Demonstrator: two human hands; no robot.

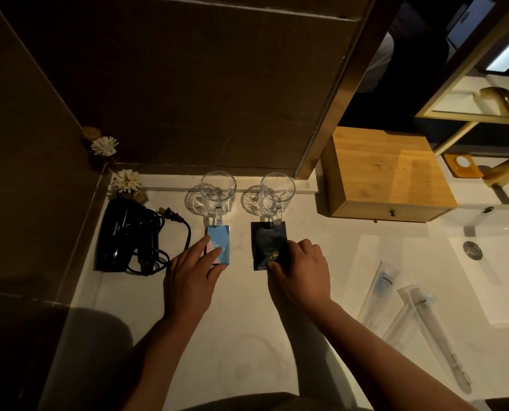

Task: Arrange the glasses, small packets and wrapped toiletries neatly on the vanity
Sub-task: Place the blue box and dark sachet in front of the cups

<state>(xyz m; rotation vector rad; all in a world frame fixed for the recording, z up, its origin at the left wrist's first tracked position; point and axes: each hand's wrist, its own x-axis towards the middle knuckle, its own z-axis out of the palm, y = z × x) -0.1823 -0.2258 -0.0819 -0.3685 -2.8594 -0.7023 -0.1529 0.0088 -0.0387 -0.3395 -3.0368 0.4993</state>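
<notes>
Vanity (241, 336), white stone top, dim light.

Two glass mugs (217, 192) (277, 194): upright at the back edge, side by side, each on a coaster, handles facing the person.

Blue packet (220, 244): flat on the top, just in front of the first mug. Left hand (189, 280): palm down, fingers loosely spread, fingertips resting on the packet's near left edge; not gripped.

Black packet (268, 241): flat, just in front of the second mug. Right hand (302, 271): fingers curled over its near right corner, thumb against the near edge; whether it pinches or only presses cannot be told.

Wrapped toiletries (379, 292) (431, 330): long clear sleeves, lying askew at the right beside the sink (484, 262).

Hairdryer (119, 235): black, cord coiled, far left.

Wooden box (389, 173): right of the mugs.
</notes>
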